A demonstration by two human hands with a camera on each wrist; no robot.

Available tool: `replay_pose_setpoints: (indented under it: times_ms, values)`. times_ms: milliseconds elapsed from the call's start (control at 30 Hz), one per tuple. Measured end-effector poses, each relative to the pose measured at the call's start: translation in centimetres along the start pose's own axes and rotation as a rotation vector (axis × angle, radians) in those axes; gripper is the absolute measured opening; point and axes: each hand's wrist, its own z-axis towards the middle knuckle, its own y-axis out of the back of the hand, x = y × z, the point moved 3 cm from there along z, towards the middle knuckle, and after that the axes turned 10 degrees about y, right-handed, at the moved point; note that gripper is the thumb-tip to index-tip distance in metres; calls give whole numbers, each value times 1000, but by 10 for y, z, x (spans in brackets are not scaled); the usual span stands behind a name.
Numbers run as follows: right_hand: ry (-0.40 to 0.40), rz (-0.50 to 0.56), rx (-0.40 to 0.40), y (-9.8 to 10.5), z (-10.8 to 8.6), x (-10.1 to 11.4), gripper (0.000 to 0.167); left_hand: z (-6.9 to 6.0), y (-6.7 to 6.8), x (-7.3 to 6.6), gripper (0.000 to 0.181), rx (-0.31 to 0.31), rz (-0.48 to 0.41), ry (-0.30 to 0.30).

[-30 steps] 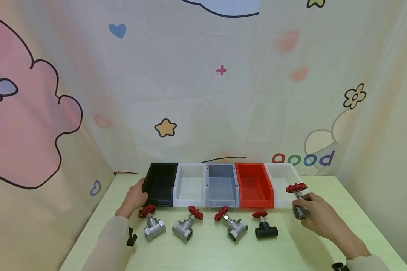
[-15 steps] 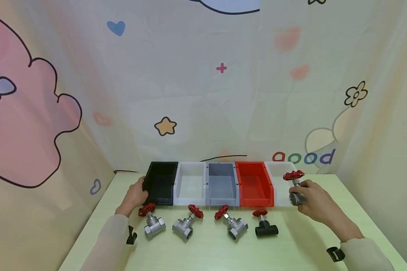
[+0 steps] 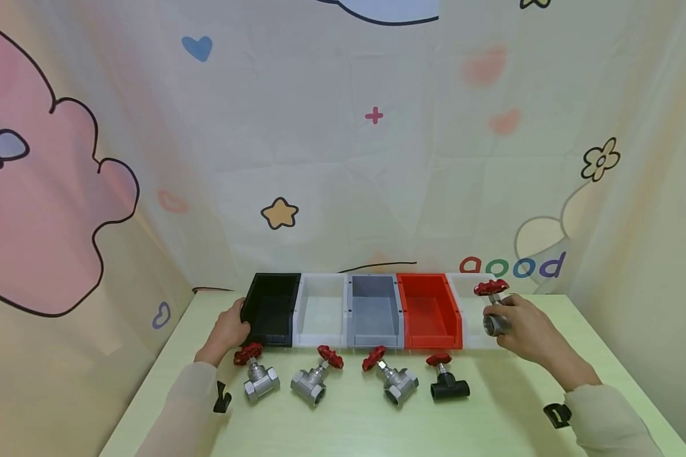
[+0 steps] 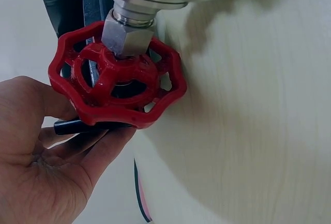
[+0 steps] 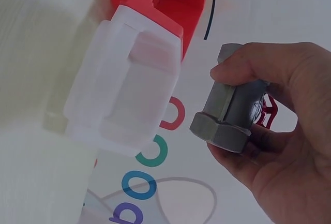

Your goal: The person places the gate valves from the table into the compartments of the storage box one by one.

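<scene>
My left hand point(image 3: 224, 332) grips the outer side wall of the black bin point(image 3: 270, 311) at the left end of a joined row. In the left wrist view, thumb and fingers pinch that bin's edge behind a red handwheel point(image 4: 119, 76). My right hand point(image 3: 540, 339) holds a grey metal valve point(image 3: 496, 324) by its body, with its red wheel upward, over the white bin point(image 3: 473, 317) at the right end. The right wrist view shows the valve point(image 5: 232, 105) between thumb and fingers, apart from the translucent white bin point(image 5: 124, 84).
Between the end bins are a white bin point(image 3: 322, 314), a grey bin point(image 3: 375, 311) and a red bin point(image 3: 429, 311). In front lie metal valves point(image 3: 260, 383), point(image 3: 309, 386), point(image 3: 400, 386) and a black valve point(image 3: 450, 388), all with red wheels. A patterned curtain point(image 3: 320, 158) hangs behind.
My right hand has carried the metal valve back and slightly left, further over the right-end white bin. My left hand has kept its grip on the black bin, and the valves on the table lie unmoved.
</scene>
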Motion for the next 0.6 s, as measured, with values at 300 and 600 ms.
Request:
replay_pose_setpoints:
  times_ms: [300, 600]
  values:
    - [18, 13, -27, -7, 12, -8, 42, -2, 2, 0, 66, -13, -1, -21]
    - [-24, 23, 22, -17, 18, -18, 42, -3, 1, -1, 66, -3, -2, -20]
